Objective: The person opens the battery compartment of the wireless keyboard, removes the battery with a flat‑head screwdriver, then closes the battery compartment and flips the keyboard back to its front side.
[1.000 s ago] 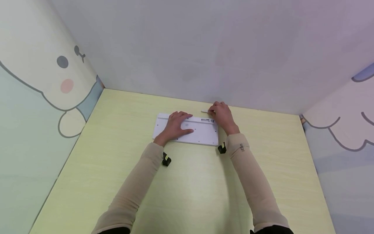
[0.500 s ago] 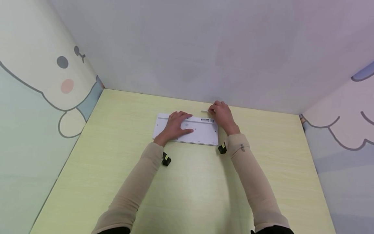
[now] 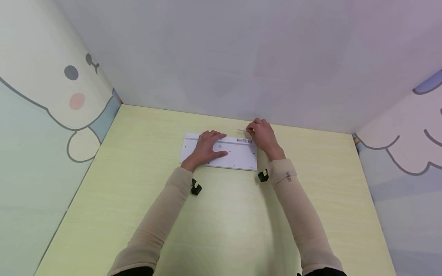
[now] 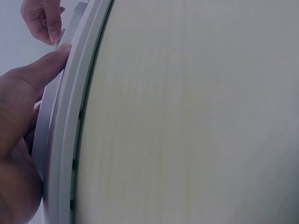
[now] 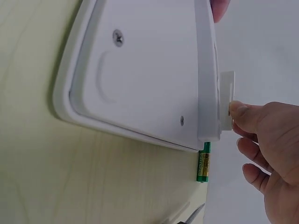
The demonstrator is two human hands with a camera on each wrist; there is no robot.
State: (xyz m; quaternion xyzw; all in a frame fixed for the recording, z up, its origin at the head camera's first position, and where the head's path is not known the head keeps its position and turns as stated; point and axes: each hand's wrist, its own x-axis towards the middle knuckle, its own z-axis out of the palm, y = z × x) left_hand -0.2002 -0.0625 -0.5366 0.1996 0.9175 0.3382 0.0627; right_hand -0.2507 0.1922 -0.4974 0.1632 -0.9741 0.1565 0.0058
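Observation:
A white keyboard [image 3: 238,155] lies upside down, its underside and screws showing and a battery slot [image 3: 243,140] uncovered near the far edge. Across its left half rests my left hand [image 3: 206,147], thumb and fingers spread over the back; the left wrist view shows the thumb [image 4: 51,65] close up. Beyond the far right edge, my right hand [image 3: 262,135] pinches a small white battery cover [image 5: 226,100] between thumb and fingers. In the right wrist view the cover stands right beside the keyboard's thick rear edge. The right hand's other fingers are curled loosely.
A green battery [image 5: 203,163] lies on the table by the keyboard's rear corner in the right wrist view. Behind the pale wooden table [image 3: 221,222] rises a grey wall [image 3: 221,57], close past the right hand. Side panels with cartoon drawings stand left and right.
My right hand has tilted the battery cover slightly, so it now looks thinner from above. The left hand and keyboard keep their places; the head view has shifted a little.

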